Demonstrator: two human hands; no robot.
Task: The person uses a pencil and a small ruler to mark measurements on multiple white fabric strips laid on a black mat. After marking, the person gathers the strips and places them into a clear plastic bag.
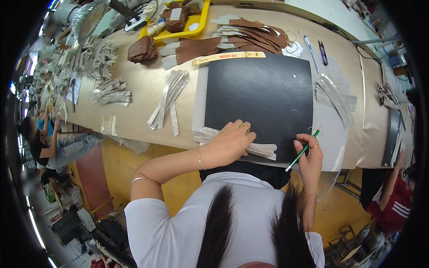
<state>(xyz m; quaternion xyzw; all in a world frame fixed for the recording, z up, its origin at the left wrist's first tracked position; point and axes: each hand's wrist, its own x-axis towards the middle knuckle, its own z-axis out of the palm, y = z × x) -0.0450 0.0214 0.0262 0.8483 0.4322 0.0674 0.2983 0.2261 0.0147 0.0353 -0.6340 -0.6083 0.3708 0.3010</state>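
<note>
At the near edge of a black mat (pixel 259 94) lies a small stack of pale grey strips (pixel 264 150). My left hand (pixel 230 144) rests over the middle of this stack with bent fingers closed on it, hiding part of the strips. A green pencil (pixel 293 162) is pinched in my right hand (pixel 311 157), just off the mat's near right corner. The pencil slants, its sharpened-looking end up and to the right, and its lower end is apart from the strips.
More pale strips lie left (pixel 169 100) and right (pixel 334 96) of the mat. Beyond it are a wooden ruler-like stick (pixel 228 58), brown leather pieces (pixel 250 35), a yellow tray (pixel 203 22), a pen (pixel 310 50) and thread snips (pixel 322 52). Other people sit at both sides.
</note>
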